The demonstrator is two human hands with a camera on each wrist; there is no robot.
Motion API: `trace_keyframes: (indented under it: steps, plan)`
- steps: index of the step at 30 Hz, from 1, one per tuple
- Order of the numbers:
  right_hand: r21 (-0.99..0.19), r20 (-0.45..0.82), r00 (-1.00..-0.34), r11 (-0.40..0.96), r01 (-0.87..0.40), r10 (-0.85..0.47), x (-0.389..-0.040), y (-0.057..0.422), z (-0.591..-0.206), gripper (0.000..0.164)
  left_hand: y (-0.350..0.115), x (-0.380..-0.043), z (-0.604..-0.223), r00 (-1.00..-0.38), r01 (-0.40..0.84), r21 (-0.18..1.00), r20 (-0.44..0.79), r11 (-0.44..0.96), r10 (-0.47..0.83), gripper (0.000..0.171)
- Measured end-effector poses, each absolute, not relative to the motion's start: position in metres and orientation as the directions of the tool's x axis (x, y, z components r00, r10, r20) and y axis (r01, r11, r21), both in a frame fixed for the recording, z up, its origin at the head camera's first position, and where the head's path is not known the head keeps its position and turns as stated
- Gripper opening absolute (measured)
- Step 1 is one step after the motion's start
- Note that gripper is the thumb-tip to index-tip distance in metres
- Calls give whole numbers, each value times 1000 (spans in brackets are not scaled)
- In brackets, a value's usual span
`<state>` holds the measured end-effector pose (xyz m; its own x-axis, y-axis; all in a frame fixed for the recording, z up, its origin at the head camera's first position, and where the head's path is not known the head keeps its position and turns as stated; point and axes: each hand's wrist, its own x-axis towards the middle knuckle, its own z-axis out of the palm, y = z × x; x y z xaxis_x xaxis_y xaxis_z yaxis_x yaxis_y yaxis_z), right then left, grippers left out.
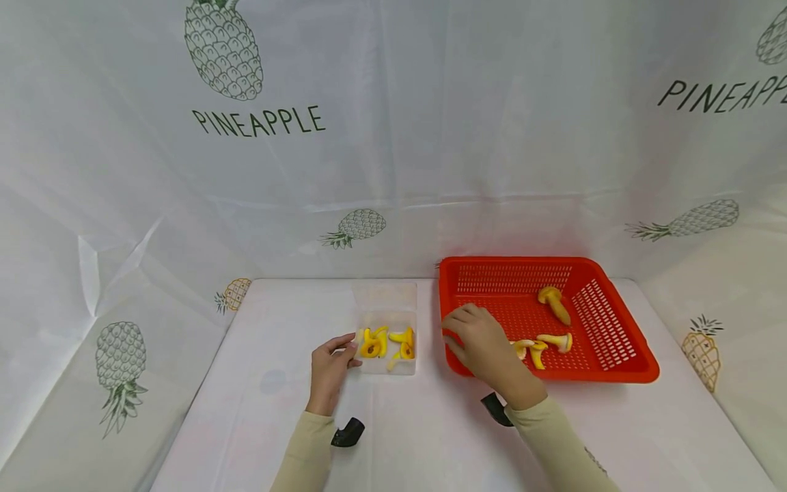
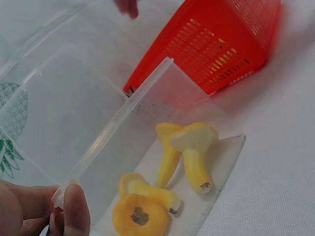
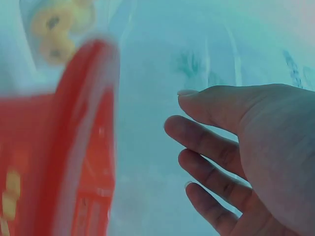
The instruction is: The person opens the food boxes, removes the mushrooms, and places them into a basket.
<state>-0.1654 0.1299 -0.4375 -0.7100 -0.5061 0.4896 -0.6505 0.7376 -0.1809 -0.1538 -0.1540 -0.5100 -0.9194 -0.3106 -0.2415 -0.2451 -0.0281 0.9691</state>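
Note:
My left hand (image 1: 328, 372) pinches the edge of a clear plastic box (image 1: 402, 369) at its left side. In the left wrist view the thumb (image 2: 76, 209) lies against the box's corner. Several yellow mushrooms (image 2: 140, 216) with pale stems lie inside, and the box's lid (image 1: 386, 295) is folded back. My right hand (image 1: 482, 345) hovers at the left rim of a red plastic basket (image 1: 615, 376), holding nothing. Its fingers (image 3: 206, 174) are apart and loosely bent in the right wrist view. A larger mushroom (image 1: 556, 305) and several smaller ones (image 1: 537, 354) lie in the basket.
Both containers stand on a white-covered table (image 1: 264, 410), the basket to the right of the box. A white curtain (image 1: 418, 137) printed with pineapples hangs behind and at the sides. Black wrist fittings (image 1: 348, 432) show beside both sleeves.

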Motion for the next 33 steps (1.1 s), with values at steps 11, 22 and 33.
trace_keyframes:
  steps: [11,22,33]
  plan:
    - [-186,442,-639,632,-752,-630,-176,79,-446,26,-155,-155,-511,-924,-238,970,-240,-42,-299,30]
    - [-256,206,-713,666,-701,-671,-188,53,-456,29,-157,-155,-513,-924,-240,970,-242,-43,-296,30]
    - [-212,75,-731,706,-676,-678,-200,41,-467,21,-156,-154,-512,-927,-228,973,-231,-46,-296,30]
